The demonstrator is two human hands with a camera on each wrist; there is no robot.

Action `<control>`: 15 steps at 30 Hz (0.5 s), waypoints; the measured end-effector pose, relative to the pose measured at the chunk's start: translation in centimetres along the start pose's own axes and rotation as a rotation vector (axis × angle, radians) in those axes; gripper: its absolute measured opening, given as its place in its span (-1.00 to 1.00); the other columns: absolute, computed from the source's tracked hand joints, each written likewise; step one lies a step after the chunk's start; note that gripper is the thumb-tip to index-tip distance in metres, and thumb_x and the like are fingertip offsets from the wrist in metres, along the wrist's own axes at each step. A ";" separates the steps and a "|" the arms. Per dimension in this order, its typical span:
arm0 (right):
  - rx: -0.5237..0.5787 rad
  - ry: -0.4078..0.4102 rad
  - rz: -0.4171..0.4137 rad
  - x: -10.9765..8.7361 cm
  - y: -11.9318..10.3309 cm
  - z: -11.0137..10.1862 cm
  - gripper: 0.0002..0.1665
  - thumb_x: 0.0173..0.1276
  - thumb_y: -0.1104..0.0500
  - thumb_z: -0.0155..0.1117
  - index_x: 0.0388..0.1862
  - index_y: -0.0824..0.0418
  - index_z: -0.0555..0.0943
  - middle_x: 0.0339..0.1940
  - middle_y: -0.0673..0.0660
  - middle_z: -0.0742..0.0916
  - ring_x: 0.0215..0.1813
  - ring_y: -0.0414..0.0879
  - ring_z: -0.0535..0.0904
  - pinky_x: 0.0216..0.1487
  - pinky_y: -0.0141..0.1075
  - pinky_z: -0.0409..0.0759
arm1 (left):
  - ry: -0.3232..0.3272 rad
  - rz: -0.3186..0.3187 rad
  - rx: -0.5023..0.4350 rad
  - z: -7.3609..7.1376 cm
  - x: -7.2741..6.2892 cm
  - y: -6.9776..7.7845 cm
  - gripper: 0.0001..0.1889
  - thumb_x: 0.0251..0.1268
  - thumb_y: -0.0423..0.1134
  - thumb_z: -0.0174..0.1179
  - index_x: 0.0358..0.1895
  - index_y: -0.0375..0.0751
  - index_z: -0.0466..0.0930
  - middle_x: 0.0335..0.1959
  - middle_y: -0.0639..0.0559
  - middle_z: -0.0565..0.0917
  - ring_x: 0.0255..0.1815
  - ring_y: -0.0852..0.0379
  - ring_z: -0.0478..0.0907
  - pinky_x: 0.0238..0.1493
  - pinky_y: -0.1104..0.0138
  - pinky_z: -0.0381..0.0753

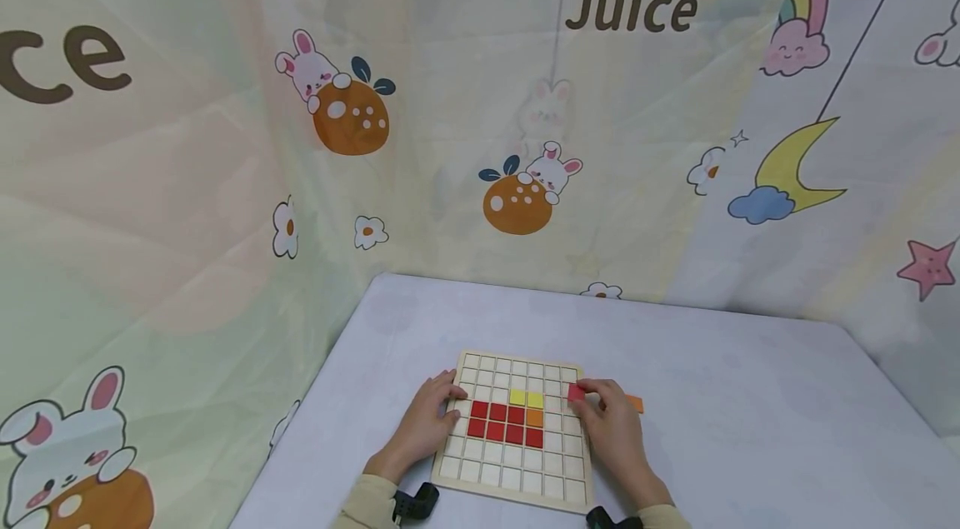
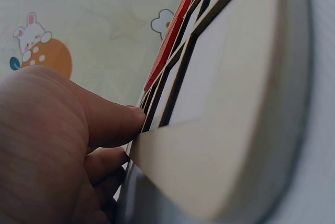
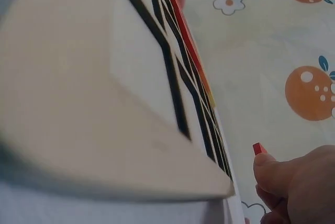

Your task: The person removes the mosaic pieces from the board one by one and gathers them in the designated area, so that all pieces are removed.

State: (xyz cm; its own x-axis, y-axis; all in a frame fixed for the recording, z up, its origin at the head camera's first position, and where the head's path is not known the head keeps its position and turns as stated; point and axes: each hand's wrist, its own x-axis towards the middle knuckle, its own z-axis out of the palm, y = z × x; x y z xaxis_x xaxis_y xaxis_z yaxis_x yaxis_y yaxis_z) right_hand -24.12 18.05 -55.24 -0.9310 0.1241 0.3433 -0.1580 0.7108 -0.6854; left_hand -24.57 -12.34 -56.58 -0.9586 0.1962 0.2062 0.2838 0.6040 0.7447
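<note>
Red tips the right hand (image 1: 613, 421): its thumb and index finger come together on a small tile (image 1: 576, 391), held at the right rim of the board (image 1: 512, 496). Whether the tile touches the wood or hangs just above it cannot be told from these views. It lies to the left of that hand's palm, at the fingertips; it looks squarish, so no long axis stands out.

The governing relation is sideways: the set tiles lie to the left of the held one, with a stretch of pale grid between. The held tile is roughly level with the yellow pair (image 1: 527, 398), which adjoins the far side of the block of red tiles (image 1: 495, 431) and one orange tile (image 1: 534, 418). The right hand is much the nearer to it.

The left hand (image 1: 426, 421) rests across the board's left edge, fingers relaxed and slightly apart, holding no tile. Another orange tile (image 1: 634, 403) shows just right of the right hand. The board sits on the white worktop (image 1: 712, 396), its near edge slanting slightly, its right corner the nearer.
</note>
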 end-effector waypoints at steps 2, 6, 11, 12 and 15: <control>-0.002 0.003 0.014 0.2 0.3 -0.2 -0.63 0.15 0.25 0.50 -0.03 0.18 0.68 -0.07 0.09 0.67 -0.11 -0.02 0.55 -0.09 -0.15 0.62 | -0.005 -0.013 0.001 -0.1 0.0 0.0 -0.78 0.26 -0.42 0.19 -0.09 -0.06 0.59 0.44 -0.14 0.33 0.52 -0.11 0.13 0.56 0.02 0.00; -0.014 0.041 0.009 0.4 0.9 -0.6 -0.64 0.16 0.29 0.47 -0.03 0.24 0.67 -0.07 0.14 0.66 -0.04 0.05 0.59 0.00 -0.02 0.62 | -0.009 -0.017 0.001 -0.1 0.1 0.0 -0.78 0.28 -0.41 0.18 -0.08 -0.05 0.58 0.45 -0.14 0.32 0.52 -0.11 0.12 0.56 0.02 -0.01; -0.046 0.094 -0.009 0.6 1.8 -1.1 -0.63 0.14 0.33 0.46 -0.03 0.26 0.68 -0.11 0.15 0.68 -0.10 0.02 0.60 -0.08 -0.07 0.63 | -0.009 -0.022 -0.005 -0.1 0.1 0.0 -0.78 0.28 -0.41 0.18 -0.08 -0.05 0.58 0.45 -0.14 0.32 0.52 -0.12 0.11 0.55 -0.01 0.00; -0.046 0.100 -0.007 0.6 1.9 -1.3 -0.63 0.14 0.33 0.46 -0.03 0.26 0.69 -0.11 0.14 0.68 -0.14 0.00 0.59 -0.14 -0.13 0.62 | -0.009 -0.023 -0.003 -0.1 0.1 0.1 -0.78 0.28 -0.40 0.18 -0.08 -0.05 0.58 0.45 -0.14 0.32 0.52 -0.12 0.12 0.55 -0.01 0.00; -0.047 0.115 0.000 0.6 2.3 -1.8 -0.63 0.14 0.35 0.45 -0.03 0.25 0.69 -0.13 0.13 0.68 -0.26 -0.06 0.53 -0.31 -0.30 0.54 | -0.010 -0.026 0.000 -0.1 0.0 0.1 -0.79 0.28 -0.40 0.18 -0.08 -0.05 0.58 0.45 -0.15 0.31 0.52 -0.13 0.12 0.55 -0.02 0.00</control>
State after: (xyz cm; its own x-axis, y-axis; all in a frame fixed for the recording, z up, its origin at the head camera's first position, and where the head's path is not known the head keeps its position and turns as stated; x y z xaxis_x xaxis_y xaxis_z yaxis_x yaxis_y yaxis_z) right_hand -24.47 21.06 -55.46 -0.8868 0.2010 0.4162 -0.1395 0.7420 -0.6557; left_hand -24.59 -12.35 -56.47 -0.9655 0.1881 0.1798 0.2583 0.6090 0.7500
